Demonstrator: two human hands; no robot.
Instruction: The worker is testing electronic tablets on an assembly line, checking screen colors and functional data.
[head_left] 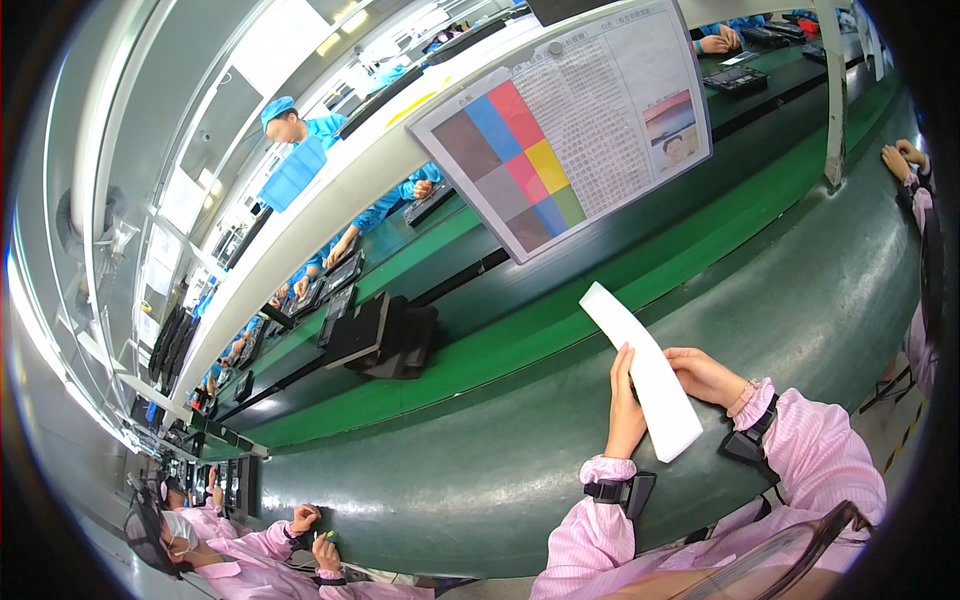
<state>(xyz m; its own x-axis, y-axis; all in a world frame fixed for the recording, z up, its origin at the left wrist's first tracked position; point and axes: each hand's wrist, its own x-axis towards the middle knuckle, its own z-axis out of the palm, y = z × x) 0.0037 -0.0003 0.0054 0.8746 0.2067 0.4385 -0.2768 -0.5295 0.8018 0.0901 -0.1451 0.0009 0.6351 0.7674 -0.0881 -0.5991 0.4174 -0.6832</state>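
Note:
A long white strip (648,375), flat-faced and slightly bent by the lens, is held up at a slant over the green work table. My left hand (626,412) grips its left edge, with fingers pointing up along the side. From the right, my right hand (703,376) closes on the opposite edge, its fingertips hidden behind the strip. Anything else between the hands and the strip's back cannot be seen. Each wrist has a black strap with a black block over a pink striped sleeve.
Ahead runs a green conveyor (500,350) with stacked black trays (385,335). A laminated colour chart sheet (570,130) hangs from a white rail above it. At lower left a person in pink (240,550) works at the same table (430,500); other people in blue sit across.

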